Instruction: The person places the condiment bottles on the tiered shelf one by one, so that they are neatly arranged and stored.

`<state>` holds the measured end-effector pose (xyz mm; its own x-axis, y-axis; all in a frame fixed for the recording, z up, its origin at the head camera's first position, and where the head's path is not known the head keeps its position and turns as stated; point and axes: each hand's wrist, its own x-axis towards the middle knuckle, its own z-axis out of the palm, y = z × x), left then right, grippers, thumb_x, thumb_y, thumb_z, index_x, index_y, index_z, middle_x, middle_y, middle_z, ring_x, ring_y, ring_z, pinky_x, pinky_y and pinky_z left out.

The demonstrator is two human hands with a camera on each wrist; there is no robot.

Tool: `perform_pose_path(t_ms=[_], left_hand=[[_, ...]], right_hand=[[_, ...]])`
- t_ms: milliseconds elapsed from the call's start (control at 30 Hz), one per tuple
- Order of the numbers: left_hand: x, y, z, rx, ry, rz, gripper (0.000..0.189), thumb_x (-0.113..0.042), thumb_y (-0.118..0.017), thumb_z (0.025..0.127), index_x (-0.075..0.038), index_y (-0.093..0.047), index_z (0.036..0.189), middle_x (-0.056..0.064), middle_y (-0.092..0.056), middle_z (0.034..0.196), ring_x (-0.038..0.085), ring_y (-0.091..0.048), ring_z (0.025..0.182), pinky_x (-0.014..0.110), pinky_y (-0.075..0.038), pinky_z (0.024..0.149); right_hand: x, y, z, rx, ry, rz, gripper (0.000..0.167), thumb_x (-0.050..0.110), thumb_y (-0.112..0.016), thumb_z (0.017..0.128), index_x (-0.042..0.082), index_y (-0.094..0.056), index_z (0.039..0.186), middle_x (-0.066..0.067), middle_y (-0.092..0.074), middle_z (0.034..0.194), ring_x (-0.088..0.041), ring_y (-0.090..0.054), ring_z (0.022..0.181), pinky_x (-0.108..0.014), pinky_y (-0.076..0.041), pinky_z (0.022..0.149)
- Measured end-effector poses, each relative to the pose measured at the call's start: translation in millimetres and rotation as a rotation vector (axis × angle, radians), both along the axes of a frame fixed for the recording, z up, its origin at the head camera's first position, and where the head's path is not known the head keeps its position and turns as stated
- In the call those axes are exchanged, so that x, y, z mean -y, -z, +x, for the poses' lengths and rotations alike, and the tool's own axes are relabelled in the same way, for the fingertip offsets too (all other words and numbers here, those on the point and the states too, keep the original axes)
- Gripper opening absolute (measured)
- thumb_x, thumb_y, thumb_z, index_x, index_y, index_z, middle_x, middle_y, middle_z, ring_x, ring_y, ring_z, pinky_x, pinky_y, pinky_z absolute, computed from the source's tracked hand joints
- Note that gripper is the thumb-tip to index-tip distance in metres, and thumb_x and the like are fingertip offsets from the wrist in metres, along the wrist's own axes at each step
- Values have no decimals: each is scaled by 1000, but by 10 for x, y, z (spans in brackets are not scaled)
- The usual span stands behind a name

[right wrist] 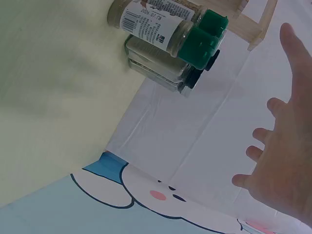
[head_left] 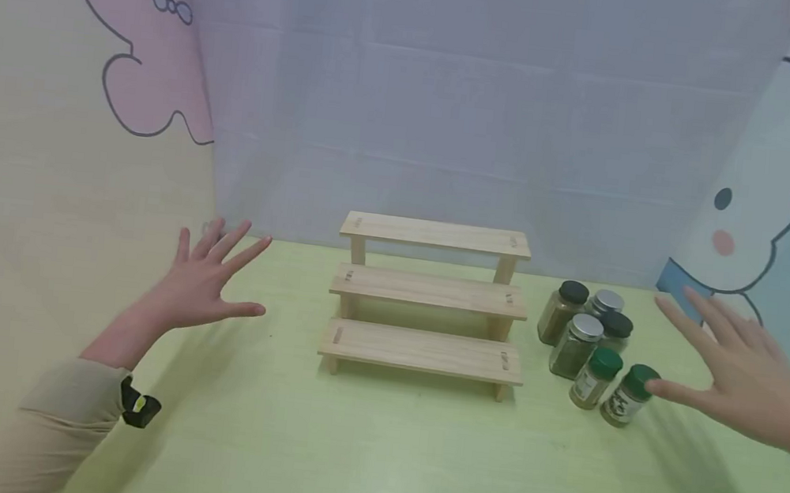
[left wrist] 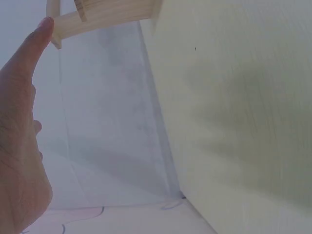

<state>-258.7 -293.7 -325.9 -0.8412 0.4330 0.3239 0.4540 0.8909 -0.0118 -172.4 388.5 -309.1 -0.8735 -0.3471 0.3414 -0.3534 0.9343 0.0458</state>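
Observation:
My left hand (head_left: 201, 289) hovers over the table left of a three-step wooden rack (head_left: 426, 291), fingers spread and nothing held. On the other side my right hand (head_left: 747, 376) is also spread and holds nothing, beside a group of spice jars. Nearest to it stands a green-lidded jar (head_left: 628, 396), its lid overlapped by the thumb tip in the head view. Another green-lidded jar (head_left: 595, 379) is just left of that one. Behind them are a silver-lidded jar (head_left: 575, 347), a black-lidded jar (head_left: 561, 314) and others. A printed label (right wrist: 151, 24) shows in the right wrist view.
The pale yellow-green table (head_left: 375, 451) meets a plain light curtain (head_left: 464, 126) at the back. Side walls carry cartoon prints, a pink figure (head_left: 147, 80) at left and a white one (head_left: 741, 208) at right. The rack's three shelves are bare.

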Motion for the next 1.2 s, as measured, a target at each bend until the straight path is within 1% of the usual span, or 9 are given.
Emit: perform_pose_path(t_ms=[167, 267, 400, 500, 767, 967, 1100, 1133, 1200], left_hand=[[-41, 107, -27, 0, 6, 19, 98, -64, -69, 80, -34, -18, 158, 11, -13, 167, 47, -7, 152, 83, -2, 108], [-74, 178, -35, 13, 16, 52, 98, -62, -70, 80, -33, -20, 158, 11, -15, 167, 49, -10, 151, 83, -4, 108], [-104, 272, -29, 56, 33, 114, 97, -59, -72, 80, -32, -21, 158, 13, -16, 166, 50, -12, 150, 81, -1, 110], [-113, 346, -32, 98, 37, 158, 97, -56, -73, 81, -33, -19, 158, 12, -15, 167, 49, -14, 149, 79, -3, 112], [-182, 511, -52, 241, 61, 318, 98, -54, -74, 82, -37, -15, 158, 6, -8, 168, 45, -22, 149, 74, -13, 116], [-266, 585, -53, 322, 65, 415, 95, -51, -72, 86, -38, -11, 158, 4, -7, 168, 41, -19, 151, 72, -31, 109], [-354, 646, -76, 367, 89, 495, 92, -45, -70, 90, -34, -11, 159, 9, -10, 167, 42, -23, 150, 70, -29, 112], [-378, 660, -81, 382, 97, 521, 91, -43, -70, 90, -33, -11, 159, 9, -11, 167, 42, -25, 149, 69, -28, 113], [-426, 682, -84, 416, 120, 574, 90, -40, -70, 91, -30, -13, 159, 10, -14, 166, 43, -30, 146, 67, -29, 114]], right_hand=[[-32, 74, -23, -32, -24, -44, 114, 49, -84, 69, 27, -18, 159, -19, -14, 165, -56, -25, 139, -76, -15, 109], [-41, 124, -19, -43, -32, -72, 111, 45, -85, 69, 26, -23, 158, -20, -23, 163, -55, -33, 134, -76, -19, 108], [-50, 200, -8, -35, -40, -111, 106, 42, -85, 71, 24, -27, 157, -21, -25, 162, -56, -32, 137, -73, -11, 116], [-57, 249, -9, -26, -39, -131, 104, 41, -85, 72, 23, -28, 157, -22, -27, 161, -57, -33, 135, -74, -12, 115], [-74, 361, -12, -8, -40, -189, 100, 36, -86, 71, 22, -34, 155, -24, -35, 156, -58, -40, 126, -77, -29, 94], [-84, 448, -33, 25, -43, -242, 96, 33, -85, 75, 23, -32, 155, -25, -37, 154, -57, -38, 130, -78, -29, 96], [-86, 483, -41, 59, -44, -260, 92, 32, -82, 80, 22, -31, 156, -29, -43, 148, -56, -42, 125, -75, -34, 91], [-87, 492, -43, 63, -44, -261, 91, 31, -81, 81, 21, -31, 156, -29, -44, 147, -54, -43, 123, -72, -36, 89], [-90, 521, -50, 60, -40, -253, 89, 32, -80, 82, 21, -31, 155, -26, -47, 146, -37, -41, 139, -63, -41, 87]])
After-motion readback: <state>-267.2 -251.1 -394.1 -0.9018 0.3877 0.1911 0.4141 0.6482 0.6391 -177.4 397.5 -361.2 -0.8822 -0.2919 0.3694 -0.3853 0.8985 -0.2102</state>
